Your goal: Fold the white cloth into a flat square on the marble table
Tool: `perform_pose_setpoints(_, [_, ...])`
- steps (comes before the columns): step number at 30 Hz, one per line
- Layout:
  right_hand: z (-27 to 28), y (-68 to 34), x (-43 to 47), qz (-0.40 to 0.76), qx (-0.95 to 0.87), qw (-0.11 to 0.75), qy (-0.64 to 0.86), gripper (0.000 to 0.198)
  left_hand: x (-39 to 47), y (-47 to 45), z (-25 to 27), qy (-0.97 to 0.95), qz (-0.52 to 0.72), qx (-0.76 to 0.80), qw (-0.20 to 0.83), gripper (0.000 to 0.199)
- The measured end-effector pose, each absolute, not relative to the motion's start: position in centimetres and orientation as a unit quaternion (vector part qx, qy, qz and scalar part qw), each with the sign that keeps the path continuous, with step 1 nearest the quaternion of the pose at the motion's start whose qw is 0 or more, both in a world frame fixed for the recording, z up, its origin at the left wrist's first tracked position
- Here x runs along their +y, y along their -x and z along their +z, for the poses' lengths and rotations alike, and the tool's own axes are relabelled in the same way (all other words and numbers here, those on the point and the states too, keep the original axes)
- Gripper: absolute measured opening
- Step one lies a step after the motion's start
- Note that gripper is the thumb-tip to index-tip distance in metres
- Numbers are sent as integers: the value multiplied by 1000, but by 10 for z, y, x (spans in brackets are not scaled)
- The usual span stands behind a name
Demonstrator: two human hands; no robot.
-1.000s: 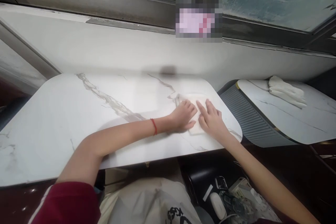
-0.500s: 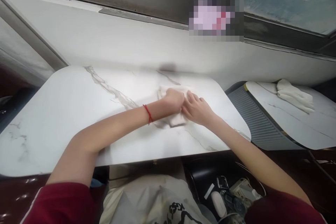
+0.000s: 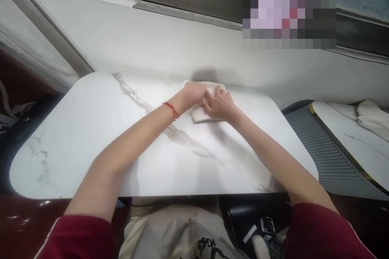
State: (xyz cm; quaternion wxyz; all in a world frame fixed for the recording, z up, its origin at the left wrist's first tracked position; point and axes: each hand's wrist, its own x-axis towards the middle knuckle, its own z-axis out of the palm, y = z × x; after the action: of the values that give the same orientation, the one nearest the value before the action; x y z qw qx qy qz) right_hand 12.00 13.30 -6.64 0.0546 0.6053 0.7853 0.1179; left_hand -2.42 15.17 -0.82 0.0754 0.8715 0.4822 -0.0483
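Near the far edge of the white table (image 3: 75,149), the left hand (image 3: 196,92) curls over a pale cloth (image 3: 201,115), fingertips hidden (whether they clamp fabric, I cannot tell); the right hand (image 3: 221,103) rests on it, fingers apart. The cloth looks light, soft, unbreakable, probably best held by its doubled edge.

Two hands (image 3: 195,92) (image 3: 223,105), two cloths (image 3: 200,115) (image 3: 372,115), two tables (image 3: 69,145) (image 3: 358,141), one red bracelet (image 3: 172,109), two sleeves (image 3: 82,234) (image 3: 322,230)
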Motion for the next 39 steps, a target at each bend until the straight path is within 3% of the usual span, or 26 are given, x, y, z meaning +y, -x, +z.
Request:
perform_pose_setpoints(6, [-61, -103, 173, 108, 749, 79, -649, 73, 172, 22, -40, -866, 12, 499, 26, 52])
perform_pose_setpoints(14, [-62, -102, 178, 121, 751, 60, -646, 71, 188, 13, -56, -856, 2, 516, 27, 55])
perform_pose_setpoints(20, [-59, -105, 177, 106, 762, 46, -637, 71, 176, 4, -58, -846, 9, 534, 4, 53])
perform_pose_setpoints(39, [-38, -82, 138, 74, 757, 122, -638, 69, 150, 44, -60, -872, 25, 483, -72, 40])
